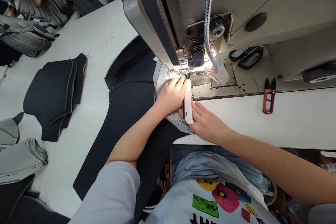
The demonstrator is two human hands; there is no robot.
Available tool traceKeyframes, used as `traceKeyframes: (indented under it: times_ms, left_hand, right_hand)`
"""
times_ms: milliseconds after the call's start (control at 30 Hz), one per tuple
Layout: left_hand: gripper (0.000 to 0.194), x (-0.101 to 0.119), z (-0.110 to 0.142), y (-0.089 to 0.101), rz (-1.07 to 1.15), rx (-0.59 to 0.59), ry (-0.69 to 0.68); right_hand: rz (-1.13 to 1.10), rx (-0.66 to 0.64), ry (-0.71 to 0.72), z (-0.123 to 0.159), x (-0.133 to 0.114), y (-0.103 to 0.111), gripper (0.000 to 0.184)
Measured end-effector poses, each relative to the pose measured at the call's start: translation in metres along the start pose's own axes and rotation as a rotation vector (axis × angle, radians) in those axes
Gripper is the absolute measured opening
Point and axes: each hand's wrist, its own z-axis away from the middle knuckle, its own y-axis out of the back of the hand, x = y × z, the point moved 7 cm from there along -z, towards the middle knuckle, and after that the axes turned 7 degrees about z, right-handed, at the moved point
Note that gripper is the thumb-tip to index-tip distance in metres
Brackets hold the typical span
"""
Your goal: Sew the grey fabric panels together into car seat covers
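Under the sewing machine's lit needle area (187, 73) lies a grey mesh-like fabric band (160, 77), along the edge of a large black fabric piece (126, 112). My left hand (172, 94) presses on the band just in front of the presser foot, fingers bent and close together. My right hand (207, 120) is closed at the band's right edge, some fingertips hidden beneath a white strip-shaped guide (188, 106). This guide stands between my two hands and points toward me. The black piece spreads left under my left forearm and hangs over the table's front edge.
Black-handled scissors (248, 56) lie on the machine bed; red-brown thread snips (269, 96) lie to the right. Stacked black cut pieces (56, 94) rest on the white table (102, 35) at left, near folded grey fabric (23, 161). A flexible metal lamp neck (207, 17) hangs above my hands.
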Motion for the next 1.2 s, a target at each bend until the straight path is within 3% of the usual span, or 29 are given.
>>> traceKeyframes:
  times_ms: [167, 267, 433, 600, 800, 933, 1033, 1200]
  left_hand:
    - [0.049, 0.007, 0.016, 0.013, 0.122, -0.025, -0.06]
    - [0.049, 0.015, 0.03, 0.018, 0.161, -0.054, -0.085]
    - [0.051, 0.025, 0.041, 0.01, 0.075, -0.091, -0.075]
    - [0.051, 0.025, 0.035, 0.004, 0.044, -0.094, -0.038]
    - [0.051, 0.016, 0.021, 0.002, 0.028, -0.063, 0.0]
    - [0.05, 0.008, 0.016, -0.001, 0.022, -0.018, -0.02]
    - [0.046, 0.005, 0.021, 0.002, 0.038, 0.077, -0.064]
    - [0.034, 0.015, 0.04, 0.009, 0.12, 0.167, -0.181]
  right_hand:
    - [0.123, 0.084, -0.001, -0.004, -0.014, 0.004, 0.033]
    - [0.203, 0.053, 0.015, -0.008, -0.024, -0.002, 0.031]
    - [0.233, 0.011, 0.05, -0.011, -0.029, -0.005, 0.026]
    - [0.143, 0.055, 0.037, -0.006, -0.016, 0.0, 0.027]
    - [0.094, -0.013, 0.074, -0.005, 0.001, -0.002, 0.034]
    - [0.052, 0.048, -0.029, -0.003, 0.01, 0.007, 0.034]
    - [0.067, 0.101, -0.093, -0.001, 0.011, 0.014, 0.028]
    - [0.109, 0.059, -0.067, -0.003, 0.004, 0.005, 0.03]
